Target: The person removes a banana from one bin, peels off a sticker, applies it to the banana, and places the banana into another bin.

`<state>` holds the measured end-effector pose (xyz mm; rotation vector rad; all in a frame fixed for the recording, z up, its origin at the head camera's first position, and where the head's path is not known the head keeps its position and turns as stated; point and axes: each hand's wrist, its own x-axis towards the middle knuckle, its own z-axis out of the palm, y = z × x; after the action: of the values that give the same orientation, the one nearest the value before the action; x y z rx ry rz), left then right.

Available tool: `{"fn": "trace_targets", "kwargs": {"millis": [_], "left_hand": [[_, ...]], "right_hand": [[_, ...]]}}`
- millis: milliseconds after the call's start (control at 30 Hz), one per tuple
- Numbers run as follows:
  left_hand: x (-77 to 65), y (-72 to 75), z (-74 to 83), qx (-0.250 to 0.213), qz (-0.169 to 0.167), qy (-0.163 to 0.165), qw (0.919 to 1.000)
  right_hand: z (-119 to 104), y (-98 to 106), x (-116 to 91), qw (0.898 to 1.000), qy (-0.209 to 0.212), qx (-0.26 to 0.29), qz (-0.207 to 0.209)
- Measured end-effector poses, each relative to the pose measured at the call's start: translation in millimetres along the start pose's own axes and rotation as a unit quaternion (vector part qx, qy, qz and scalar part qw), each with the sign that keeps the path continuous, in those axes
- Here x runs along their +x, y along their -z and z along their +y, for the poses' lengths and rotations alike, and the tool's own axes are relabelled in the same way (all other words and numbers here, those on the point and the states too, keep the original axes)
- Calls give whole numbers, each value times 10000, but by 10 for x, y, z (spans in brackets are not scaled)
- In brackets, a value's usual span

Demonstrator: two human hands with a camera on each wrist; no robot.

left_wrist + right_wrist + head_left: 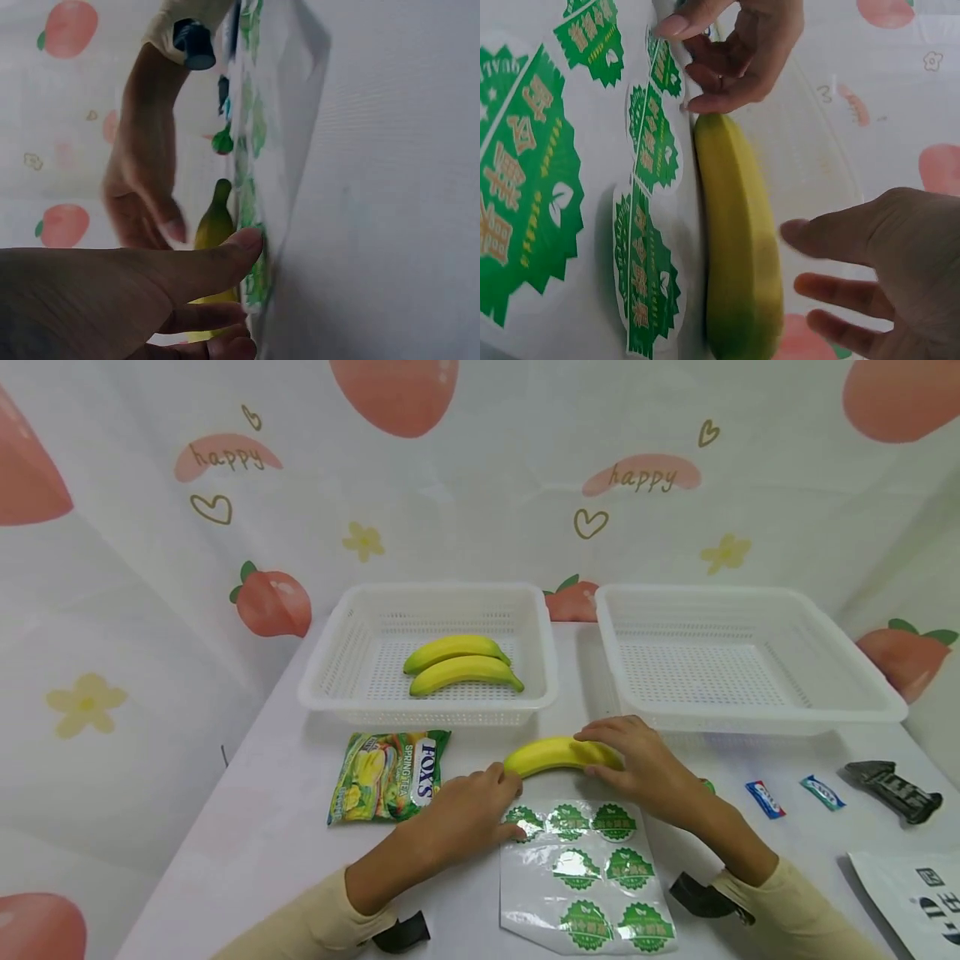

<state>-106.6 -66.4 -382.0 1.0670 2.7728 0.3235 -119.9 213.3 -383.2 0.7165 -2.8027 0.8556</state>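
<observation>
Plainly, the far edge of the sticker sheet [592,893] runs close to the banana [551,753], which lies just beyond it; the table's left edge slants well off to the sheet's left, with a broad stretch of tabletop between; past the banana, a gap parts the left basket [427,703], beyond and left of the sheet, from the right basket [757,716], beyond and right; the left hand [465,818] is at the sheet's far left corner, its grip spread, thumb apart from fingers; the right hand [645,768], beyond the sheet's far right corner, likewise has a spread grip, around the banana's right end; whether either touches the fruit I cannot tell.

The table [247,860] is white; a pale cloth [465,518] printed with peaches hangs behind; a Fox's bag [386,777] lies left of the sheet, and a dark packet [894,792] well to its right.

The banana is smooth, gently arched and yellow, greenish towards its ends.
</observation>
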Motion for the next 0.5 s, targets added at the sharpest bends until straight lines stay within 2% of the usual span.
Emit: {"fn": "trace_targets", "kwargs": {"millis": [100, 233, 500], "left_hand": [[-1, -41, 4, -123, -70, 74, 9999], [-2, -72, -1, -203, 36, 92, 9997], [5, -67, 18, -124, 236, 111, 9996]], "right_hand": [[-28, -31, -5, 9992, 232, -13, 325], [-68, -49, -13, 9971, 432, -57, 623], [-154, -73, -31, 9959, 704, 52, 559]]}}
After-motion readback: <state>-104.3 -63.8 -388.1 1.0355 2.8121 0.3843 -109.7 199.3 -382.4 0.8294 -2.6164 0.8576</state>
